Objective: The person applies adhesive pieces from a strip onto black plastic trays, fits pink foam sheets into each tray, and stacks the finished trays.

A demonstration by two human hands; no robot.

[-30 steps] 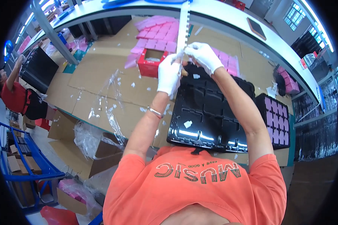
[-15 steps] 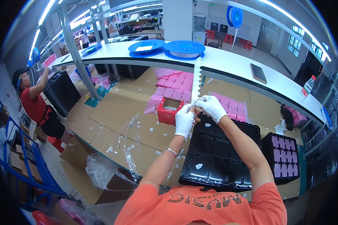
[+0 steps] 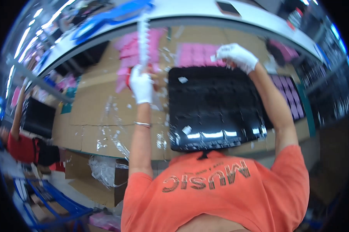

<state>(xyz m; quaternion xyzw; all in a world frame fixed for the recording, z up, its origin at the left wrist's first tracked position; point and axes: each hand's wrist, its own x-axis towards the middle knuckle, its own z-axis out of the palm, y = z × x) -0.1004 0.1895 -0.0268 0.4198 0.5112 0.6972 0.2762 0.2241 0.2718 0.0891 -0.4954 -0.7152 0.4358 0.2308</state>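
Observation:
My left hand (image 3: 141, 86), in a white glove, is closed at the lower end of a long white strip (image 3: 143, 42) of small tabs, like a label strip. The strip runs up to the blue reels (image 3: 116, 15) on the shelf. Over the far right corner of the black plastic tray (image 3: 217, 104), my gloved right hand (image 3: 238, 58) pinches a small white piece (image 3: 214, 58), which looks like a label. Two white scraps lie on the tray. Beyond it sits a pink padded sheet (image 3: 197, 54). A red box (image 3: 129, 79) is mostly hidden behind my left hand.
Cardboard (image 3: 97, 108) covers the bench, scattered with white scraps and clear plastic film (image 3: 116, 143). The white shelf (image 3: 197, 9) crosses the far side, bearing a phone (image 3: 228, 7) and a bottle (image 3: 294, 18). Another tray holds pink pieces (image 3: 288, 94). A co-worker in red (image 3: 23, 149) stands left.
My hands have come apart: the right one has moved right with a small white piece, while the left stays at the strip. The view has tilted down and blurred.

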